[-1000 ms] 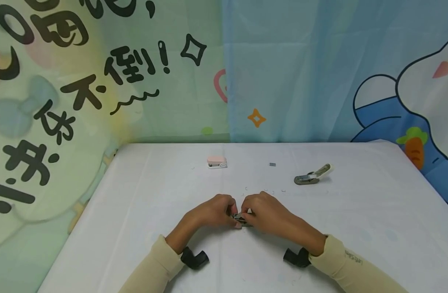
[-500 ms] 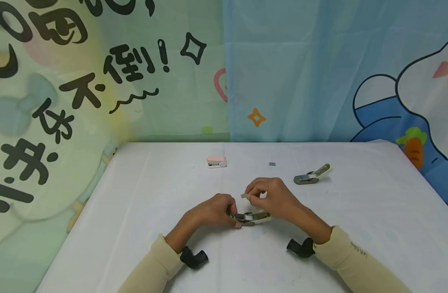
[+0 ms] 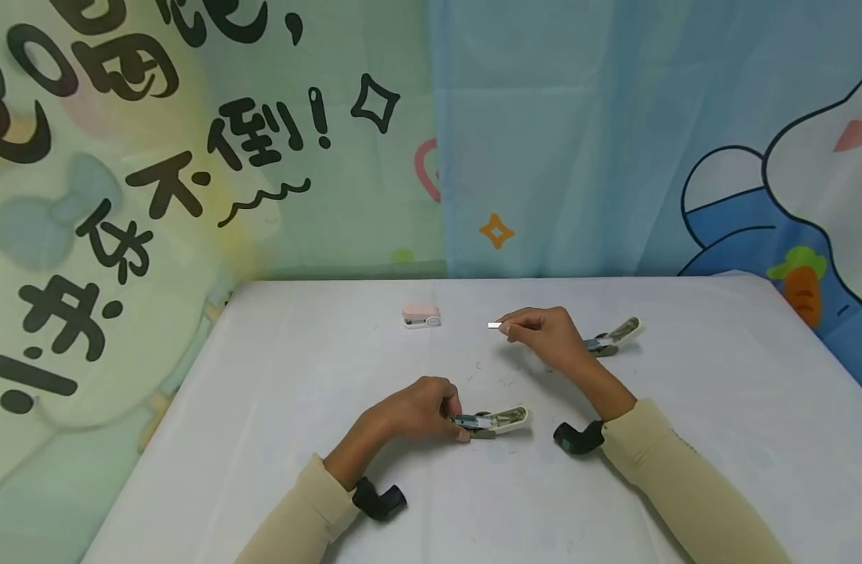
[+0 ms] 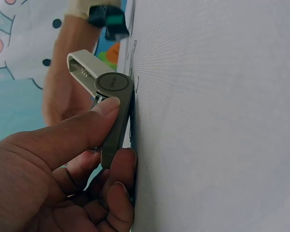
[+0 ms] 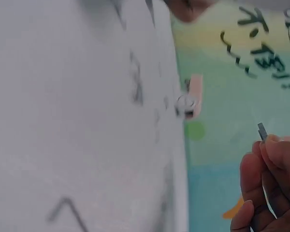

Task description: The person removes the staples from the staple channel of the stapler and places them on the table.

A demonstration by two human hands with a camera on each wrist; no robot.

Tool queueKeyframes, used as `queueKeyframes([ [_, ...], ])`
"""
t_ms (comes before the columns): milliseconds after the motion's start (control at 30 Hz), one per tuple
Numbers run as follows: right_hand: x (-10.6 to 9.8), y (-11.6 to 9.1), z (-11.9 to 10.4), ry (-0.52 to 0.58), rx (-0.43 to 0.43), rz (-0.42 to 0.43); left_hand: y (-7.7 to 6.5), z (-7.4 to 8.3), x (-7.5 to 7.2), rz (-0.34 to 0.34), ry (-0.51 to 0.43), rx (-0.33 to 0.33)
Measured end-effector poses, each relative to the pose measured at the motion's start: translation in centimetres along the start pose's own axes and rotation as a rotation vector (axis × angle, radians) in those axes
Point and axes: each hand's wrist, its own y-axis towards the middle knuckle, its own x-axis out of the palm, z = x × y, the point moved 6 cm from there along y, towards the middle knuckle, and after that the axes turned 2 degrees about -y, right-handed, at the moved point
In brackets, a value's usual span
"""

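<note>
My left hand (image 3: 420, 409) holds a grey-green and white stapler (image 3: 501, 421) near the table surface. Its white top is swung back from the base, baring the metal magazine. In the left wrist view, the thumb presses on the side of the stapler (image 4: 117, 123), and the fingertips curl about its lower end. Farther back, my right hand (image 3: 545, 335) pinches a small silver strip of staples (image 3: 494, 325) between thumb and fingertips, above the table. The strip (image 5: 262, 130) juts from the fingertips in the right wrist view.
A small pink stapler (image 3: 421, 316) stands at the back of the white table (image 3: 318, 337). Another opened grey-green and white stapler (image 3: 617, 337) lies behind the right wrist, partly covered. Loose single staples (image 3: 478, 365) lie scattered mid-table.
My right hand has left the held stapler with the staple strip and moved toward the back of the table. My left hand keeps its hold on the stapler, nearly in place.
</note>
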Motion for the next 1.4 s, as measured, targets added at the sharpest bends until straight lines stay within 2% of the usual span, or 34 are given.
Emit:
queueKeyframes([
  [167,0.2,1.4,2.3,-0.039,0.125,-0.018,0.1,0.0,0.2,0.002,-0.002,0.004],
  [367,0.1,2.4,4.4,-0.133,0.212,-0.028,0.1,0.1,0.3,0.002,-0.004,0.001],
  [467,0.2,2.7,4.9,-0.208,0.228,-0.052,0.2,0.1,0.4,-0.001,-0.003,-0.008],
  [633,0.0,2.8,5.0,-0.298,0.192,-0.065,0.3,0.1,0.4,-0.003,0.007,-0.001],
  [833,-1.1,2.8,4.5,-0.347,0.161,-0.063,0.4,-0.2,0.4,0.002,0.013,-0.018],
  [1200,-2.5,2.1,4.7,-0.374,0.191,-0.030,0.1,-0.4,0.3,0.009,0.023,-0.019],
  [1300,-2.8,1.8,4.4,-0.375,0.176,-0.026,0.0,-0.3,0.3,0.009,0.018,-0.020],
  [1400,-2.5,1.2,3.5,-0.348,0.116,-0.080,0.0,-0.3,0.3,0.010,0.011,-0.018],
])
